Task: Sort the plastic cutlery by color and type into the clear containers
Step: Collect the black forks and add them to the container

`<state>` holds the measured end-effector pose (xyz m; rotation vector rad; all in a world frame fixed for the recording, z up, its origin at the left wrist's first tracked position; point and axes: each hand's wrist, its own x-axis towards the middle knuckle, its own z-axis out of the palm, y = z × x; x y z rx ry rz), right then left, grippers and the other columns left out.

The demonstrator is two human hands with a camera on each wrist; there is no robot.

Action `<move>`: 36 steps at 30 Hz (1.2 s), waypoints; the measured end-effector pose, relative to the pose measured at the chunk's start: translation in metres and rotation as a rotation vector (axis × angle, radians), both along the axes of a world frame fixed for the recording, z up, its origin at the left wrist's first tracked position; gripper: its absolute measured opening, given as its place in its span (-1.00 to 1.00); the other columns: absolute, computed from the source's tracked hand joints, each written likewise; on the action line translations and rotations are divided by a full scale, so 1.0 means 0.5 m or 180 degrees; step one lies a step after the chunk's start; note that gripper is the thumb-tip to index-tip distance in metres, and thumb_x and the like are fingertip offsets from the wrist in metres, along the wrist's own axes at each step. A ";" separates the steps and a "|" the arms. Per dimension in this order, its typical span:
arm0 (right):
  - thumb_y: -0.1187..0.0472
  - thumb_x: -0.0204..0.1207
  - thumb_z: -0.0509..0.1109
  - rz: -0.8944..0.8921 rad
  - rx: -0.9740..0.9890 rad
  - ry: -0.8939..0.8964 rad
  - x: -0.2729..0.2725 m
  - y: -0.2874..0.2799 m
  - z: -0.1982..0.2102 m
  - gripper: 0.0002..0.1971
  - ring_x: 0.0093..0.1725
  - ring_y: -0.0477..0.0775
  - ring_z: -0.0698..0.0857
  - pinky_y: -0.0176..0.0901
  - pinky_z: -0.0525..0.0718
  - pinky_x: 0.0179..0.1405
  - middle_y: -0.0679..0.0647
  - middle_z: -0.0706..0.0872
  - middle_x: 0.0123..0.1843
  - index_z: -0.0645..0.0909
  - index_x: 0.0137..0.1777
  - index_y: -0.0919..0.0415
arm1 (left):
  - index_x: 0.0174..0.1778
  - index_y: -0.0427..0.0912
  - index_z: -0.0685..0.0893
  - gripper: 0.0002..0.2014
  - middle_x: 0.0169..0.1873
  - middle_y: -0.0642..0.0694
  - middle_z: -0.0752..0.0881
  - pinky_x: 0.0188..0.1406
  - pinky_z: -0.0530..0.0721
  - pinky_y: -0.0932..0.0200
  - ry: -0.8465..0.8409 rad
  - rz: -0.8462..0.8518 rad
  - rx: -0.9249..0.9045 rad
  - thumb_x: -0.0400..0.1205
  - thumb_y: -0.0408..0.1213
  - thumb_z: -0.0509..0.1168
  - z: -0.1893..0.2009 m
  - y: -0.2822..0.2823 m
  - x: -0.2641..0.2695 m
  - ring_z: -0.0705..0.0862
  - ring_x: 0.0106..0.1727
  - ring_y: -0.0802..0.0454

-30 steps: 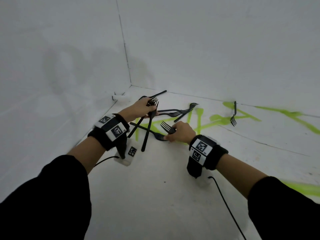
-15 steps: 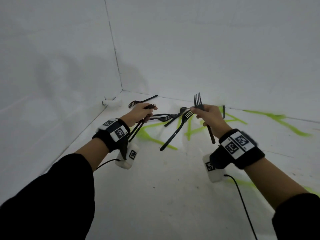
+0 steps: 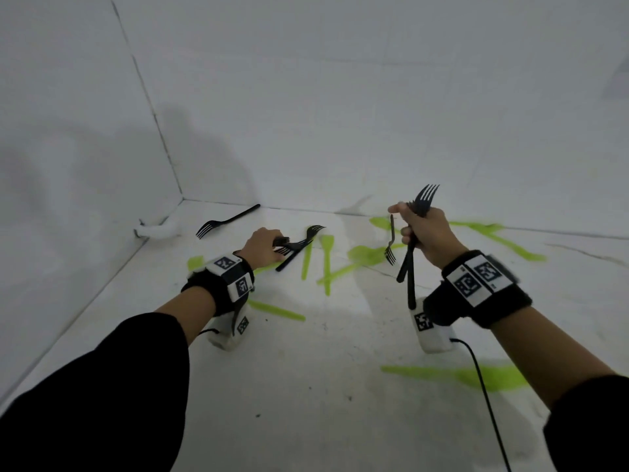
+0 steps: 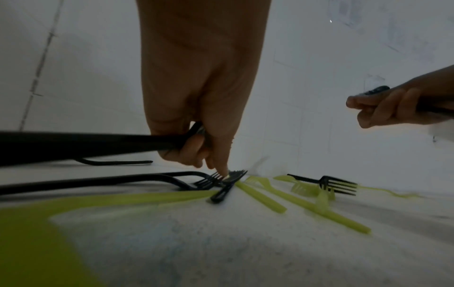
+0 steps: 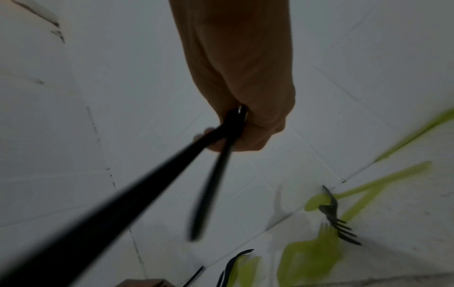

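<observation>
On the white floor [image 3: 306, 386] we see green cutlery [image 3: 326, 264] strewn about. Just left of it, our left hand [image 3: 262, 248] grips black forks [image 4: 98, 144] (one fingertip pressing a fork lying there), while right of it our right hand [image 3: 425, 233] is raised, fist closed round two more black forks [image 3: 420, 206].

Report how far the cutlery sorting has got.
Done: nothing sorted; no clear container in view. In hand: the right hand grips two black forks; the left hand holds more while fingering floor forks. Left: a lone black fork and the green cutlery.
</observation>
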<state>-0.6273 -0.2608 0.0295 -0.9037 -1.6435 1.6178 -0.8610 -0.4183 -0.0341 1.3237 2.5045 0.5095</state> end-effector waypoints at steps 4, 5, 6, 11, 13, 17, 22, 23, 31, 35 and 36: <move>0.33 0.60 0.29 0.0184 0.0017 -0.0485 -0.003 0.047 0.003 -0.86 -0.66 -0.13 0.39 -0.40 0.39 -0.69 0.04 0.46 -0.36 0.65 0.02 0.38 | 0.25 -0.39 0.53 -0.57 0.11 -0.36 0.67 0.12 0.50 0.05 -0.0091 0.0094 0.0082 0.49 -0.39 0.44 -0.011 0.003 -0.006 0.60 0.20 -0.24; 0.38 0.59 0.27 0.0287 -0.0050 -0.0543 -0.007 0.056 0.003 -0.88 -0.66 -0.14 0.41 -0.39 0.42 -0.67 0.08 0.47 -0.33 0.64 -0.02 0.36 | 0.23 -0.40 0.52 -0.58 0.10 -0.36 0.68 0.11 0.51 0.05 -0.0128 0.0117 0.0088 0.49 -0.38 0.45 -0.012 0.004 -0.009 0.61 0.19 -0.23; 0.42 0.60 0.23 0.0317 -0.0103 -0.0523 -0.009 0.061 0.007 -0.86 -0.67 -0.15 0.43 -0.37 0.45 -0.62 0.10 0.46 -0.34 0.63 0.01 0.36 | 0.22 -0.40 0.53 -0.58 0.09 -0.35 0.68 0.10 0.51 0.05 -0.0123 0.0118 0.0075 0.49 -0.36 0.45 -0.011 0.004 -0.010 0.61 0.18 -0.24; 0.43 0.69 0.03 -0.0390 -0.0371 0.0847 -0.033 0.064 0.001 -0.74 -0.49 -0.13 0.48 -0.37 0.56 -0.44 0.08 0.49 -0.32 0.55 0.04 0.23 | 0.06 -0.41 0.65 -0.67 0.04 -0.31 0.70 0.07 0.54 0.01 0.0032 -0.0031 -0.0192 0.50 -0.24 0.46 -0.010 -0.001 -0.021 0.63 0.14 -0.23; 0.37 0.71 0.04 -0.0395 0.0171 0.0912 -0.038 0.061 -0.006 -0.72 -0.53 -0.17 0.51 -0.35 0.56 -0.41 0.07 0.54 -0.32 0.56 -0.01 0.11 | 0.11 -0.35 0.65 -0.65 0.06 -0.26 0.69 0.06 0.54 0.03 0.0166 -0.0041 -0.0164 0.50 -0.21 0.46 -0.011 -0.005 -0.022 0.62 0.15 -0.20; 0.38 0.58 0.26 0.0168 0.2295 -0.0870 -0.043 0.061 -0.026 -0.79 -0.27 -0.03 0.59 -0.51 0.48 -0.29 0.07 0.66 -0.22 0.71 0.02 0.18 | 0.14 -0.32 0.60 -0.69 0.08 -0.25 0.68 0.00 0.49 0.06 0.0347 -0.0002 -0.0153 0.61 -0.16 0.33 -0.003 -0.008 -0.019 0.61 0.14 -0.20; 0.53 0.49 0.22 0.1025 0.3153 -0.2987 -0.023 0.092 -0.108 -0.56 0.03 0.33 0.62 0.04 0.53 0.01 0.26 0.46 0.15 0.65 0.25 0.14 | 0.13 -0.27 0.50 -0.79 -0.13 -0.16 0.67 -0.13 0.47 0.07 0.0014 0.0136 0.0362 0.67 -0.21 0.20 0.028 -0.009 -0.015 0.63 -0.04 -0.18; 0.56 0.47 0.21 0.1054 0.3165 -0.3063 -0.022 0.095 -0.120 -0.53 0.02 0.34 0.62 0.05 0.52 -0.01 0.26 0.45 0.17 0.64 0.28 0.14 | 0.13 -0.27 0.48 -0.80 -0.16 -0.17 0.63 -0.14 0.47 0.07 0.0050 0.0130 0.0447 0.69 -0.22 0.17 0.041 -0.009 -0.017 0.60 -0.09 -0.17; 0.27 0.45 0.47 0.0782 0.2980 -0.2466 -0.021 0.110 -0.122 -0.85 0.02 0.17 0.60 -0.11 0.44 -0.12 0.11 0.55 -0.02 0.76 0.00 0.17 | 0.00 -0.28 0.61 -0.83 -0.25 -0.13 0.53 -0.62 0.43 0.53 -0.0606 0.0092 0.0912 0.69 -0.45 0.10 0.081 0.012 -0.021 0.47 -0.46 0.12; 0.25 0.43 0.49 0.0417 0.2714 -0.1538 -0.024 0.092 -0.105 -0.89 0.00 0.11 0.65 0.02 0.58 -0.06 0.05 0.65 -0.09 0.77 -0.08 0.07 | -0.05 -0.33 0.65 -0.85 -0.09 -0.32 0.70 -0.36 0.29 0.30 -0.0327 0.0223 0.0806 0.66 -0.35 0.21 0.071 0.048 -0.005 0.62 -0.09 -0.13; 0.23 0.44 0.48 0.0280 0.2613 -0.1277 -0.028 0.081 -0.098 -0.90 0.01 0.11 0.67 0.07 0.60 -0.01 0.07 0.70 -0.08 0.75 -0.09 0.04 | -0.09 -0.30 0.62 -0.89 -0.04 -0.36 0.71 -0.30 0.28 0.24 -0.0337 0.0259 0.0796 0.64 -0.33 0.24 0.064 0.059 -0.002 0.63 0.01 -0.21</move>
